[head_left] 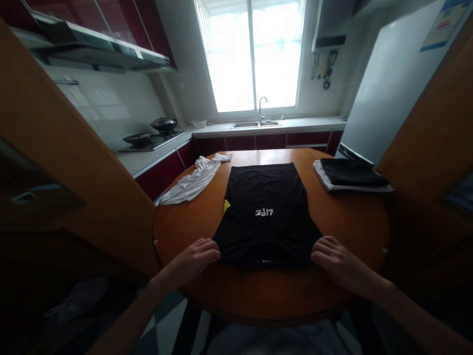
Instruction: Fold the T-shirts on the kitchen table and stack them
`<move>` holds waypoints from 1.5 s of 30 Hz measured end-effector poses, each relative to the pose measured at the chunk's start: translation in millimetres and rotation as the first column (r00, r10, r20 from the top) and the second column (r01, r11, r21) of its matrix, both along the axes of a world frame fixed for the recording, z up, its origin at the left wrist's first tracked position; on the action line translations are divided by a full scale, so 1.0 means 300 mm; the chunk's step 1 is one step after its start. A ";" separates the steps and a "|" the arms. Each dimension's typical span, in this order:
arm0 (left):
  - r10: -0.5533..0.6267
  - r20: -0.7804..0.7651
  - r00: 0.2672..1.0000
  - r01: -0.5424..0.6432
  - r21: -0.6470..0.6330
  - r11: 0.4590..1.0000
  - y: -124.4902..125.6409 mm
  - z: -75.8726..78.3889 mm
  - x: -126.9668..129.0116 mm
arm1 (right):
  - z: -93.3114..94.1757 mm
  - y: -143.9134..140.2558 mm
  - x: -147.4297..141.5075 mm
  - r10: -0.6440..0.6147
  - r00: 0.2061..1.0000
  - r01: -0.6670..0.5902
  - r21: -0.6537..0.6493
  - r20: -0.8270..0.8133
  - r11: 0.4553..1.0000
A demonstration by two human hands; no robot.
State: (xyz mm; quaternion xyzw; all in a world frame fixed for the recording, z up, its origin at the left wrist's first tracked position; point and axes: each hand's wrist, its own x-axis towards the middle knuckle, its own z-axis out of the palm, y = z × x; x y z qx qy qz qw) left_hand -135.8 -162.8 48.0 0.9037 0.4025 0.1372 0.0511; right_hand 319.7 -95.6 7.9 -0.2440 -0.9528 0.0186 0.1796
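I see my left hand (197, 257) and right hand (334, 261) pinching the black shirt's (266, 212) near corners (sides folded in); lengthwise fold remains, I judge.

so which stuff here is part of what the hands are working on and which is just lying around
In hand:
- black shirt, spread flat on the round table
- left hand at its near left corner
- right hand at its near right corner

Lying about:
- white garment, crumpled at the table's far left
- folded stack, dark on white, at the far right
- pans on the stove
- sink under the window
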 end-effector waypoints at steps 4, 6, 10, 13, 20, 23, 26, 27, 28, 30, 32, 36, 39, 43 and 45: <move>0.002 0.045 0.999 -0.001 -0.024 1.000 -0.058 -0.016 -0.014 | 0.002 -0.030 0.052 0.012 0.999 -0.013 -0.032 -0.043 0.999; 0.028 0.073 0.997 -0.029 0.011 1.000 -0.078 -0.044 -0.036 | -0.011 -0.033 0.079 -0.004 0.997 0.003 -0.020 -0.079 1.000; 0.079 0.110 0.991 -0.084 0.041 0.996 -0.096 -0.092 -0.074 | -0.048 -0.013 0.120 -0.037 0.991 0.039 0.010 -0.127 0.999; 0.082 0.111 0.990 -0.086 0.033 0.996 -0.097 -0.105 -0.078 | -0.061 0.003 0.127 -0.025 0.990 0.029 0.025 -0.141 0.999; 0.115 0.198 0.973 -0.123 0.028 0.992 -0.078 -0.097 -0.063 | -0.051 0.018 0.104 -0.076 0.961 0.065 -0.051 -0.265 0.997; 0.177 0.299 0.938 -0.188 0.007 0.982 -0.036 -0.060 -0.051 | -0.034 0.050 0.081 -0.164 0.914 0.131 -0.112 -0.371 0.985; 0.238 0.371 0.897 -0.251 -0.016 0.968 0.047 0.001 -0.037 | 0.010 0.121 0.040 -0.262 0.856 0.216 -0.152 -0.446 0.965; 0.257 0.391 0.884 -0.268 -0.027 0.963 0.084 0.024 -0.035 | 0.031 0.155 0.023 -0.292 0.838 0.242 -0.165 -0.460 0.956; 0.279 0.409 0.869 -0.288 -0.041 0.957 0.125 0.045 -0.034 | 0.054 0.195 0.006 -0.318 0.823 0.263 -0.181 -0.470 0.948; 0.332 0.441 0.834 -0.336 -0.073 0.939 0.217 0.080 -0.039 | 0.098 0.290 -0.028 -0.356 0.803 0.281 -0.222 -0.479 0.934; 0.391 0.451 0.802 -0.387 -0.105 0.916 0.321 0.097 -0.053 | 0.127 0.401 -0.060 -0.389 0.788 0.283 -0.280 -0.478 0.917; 0.457 0.427 0.780 -0.431 -0.164 0.887 0.529 0.054 -0.088 | 0.104 0.615 -0.110 -0.454 0.781 0.285 -0.402 -0.428 0.870; 0.501 0.377 0.779 -0.438 -0.244 0.865 0.643 -0.014 -0.113 | 0.035 0.720 -0.129 -0.544 0.755 0.332 -0.502 -0.366 0.799; 0.503 0.327 0.800 -0.411 -0.311 0.857 0.717 -0.055 -0.149 | -0.021 0.785 -0.120 -0.582 0.748 0.335 -0.575 -0.320 0.746; 0.479 0.357 0.802 -0.394 -0.286 0.873 0.744 -0.043 -0.166 | -0.014 0.813 -0.110 -0.564 0.751 0.300 -0.583 -0.344 0.755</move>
